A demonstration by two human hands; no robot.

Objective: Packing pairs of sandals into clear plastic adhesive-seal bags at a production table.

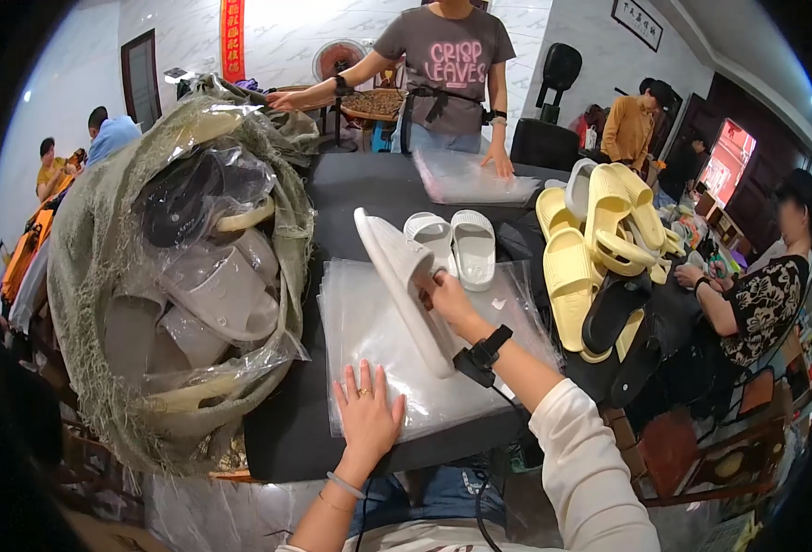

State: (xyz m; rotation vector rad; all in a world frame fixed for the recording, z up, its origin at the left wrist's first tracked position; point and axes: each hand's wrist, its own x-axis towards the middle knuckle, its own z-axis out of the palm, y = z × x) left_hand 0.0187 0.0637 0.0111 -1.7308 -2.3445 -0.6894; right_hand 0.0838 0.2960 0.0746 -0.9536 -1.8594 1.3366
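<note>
My right hand (449, 299) is closed on a pale grey slide slipper (389, 262), its fingers at the strap opening. The slipper is tilted on its side above a stack of clear plastic bags (355, 336). My left hand (367, 419) lies open on the near edge of the bags, fingers spread, with nothing in it. Just beyond the bags stands a pair of pale grey slippers (475, 250). To the right lies a heap of yellow slippers (570, 294) with a few black slippers (616, 311) among them.
A large green woven sack (97, 304) at the left holds several bagged slippers (226, 290). Across the black table (360, 184), a person (452, 69) rests one hand on another stack of clear bags (466, 175). Another person (755, 285) sits at the right.
</note>
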